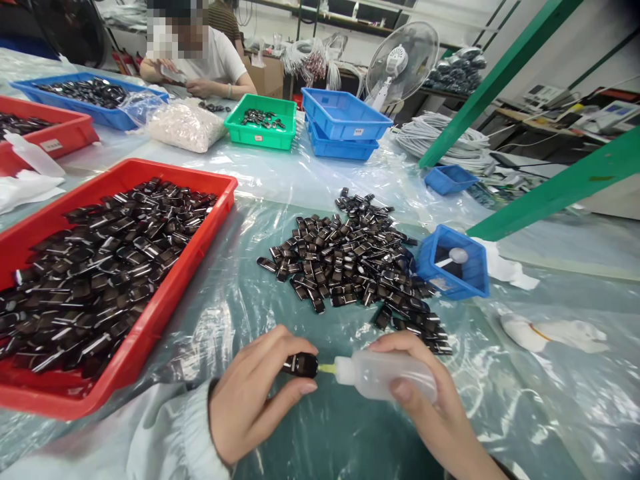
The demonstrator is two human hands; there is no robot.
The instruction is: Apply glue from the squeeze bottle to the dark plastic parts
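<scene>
Between the thumb and fingers of my left hand (263, 390) is a small glossy black plastic piece (304, 365), its end facing right. My right hand (425, 383) is wrapped round a translucent white squeeze bottle (377, 375), which lies nearly level. The bottle's thin yellowish tip (327, 368) points left and meets, or almost meets, the end of the black piece; I cannot tell if it touches. Beyond both hands a heap of similar black pieces (345, 257) is spread on the plastic-covered table (240, 293).
On the left a large red tray (187, 280) holds many black pieces. A small blue bin (453, 263) stands right of the heap. Farther back are a green tray (263, 137), stacked blue trays (345, 117) and a seated person (220, 63). Green posts (500, 73) slant across the right.
</scene>
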